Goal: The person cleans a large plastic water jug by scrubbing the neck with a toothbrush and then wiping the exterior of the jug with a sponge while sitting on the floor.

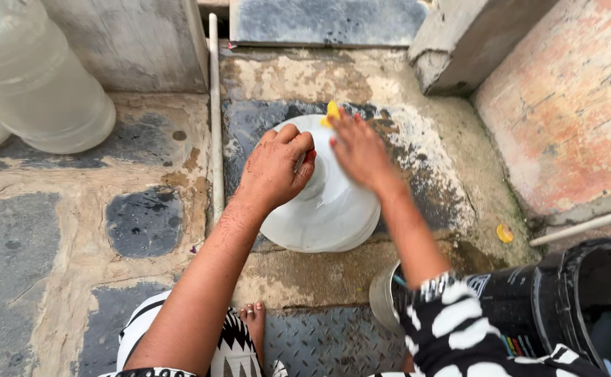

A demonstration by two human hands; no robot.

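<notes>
Head view: left hand (275, 167) fingers clamped round water jug (326, 202) neck, right hand (358, 150) fingers gripping yellow scrubber (332, 112), black bucket (571, 300) nearby.

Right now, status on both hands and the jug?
Left hand gripping the neck of the water jug. Right hand pressing a yellow sponge on its shoulder. Nothing blocking.

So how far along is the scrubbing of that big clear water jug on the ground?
Midway, it seems. The ground around the water jug is already wet. In hand: the left hand grips the jug's neck while the right hand rubs its shoulder with a yellow sponge. Two more clear jugs stand apart at upper left; whether they have been washed cannot be told.
</notes>
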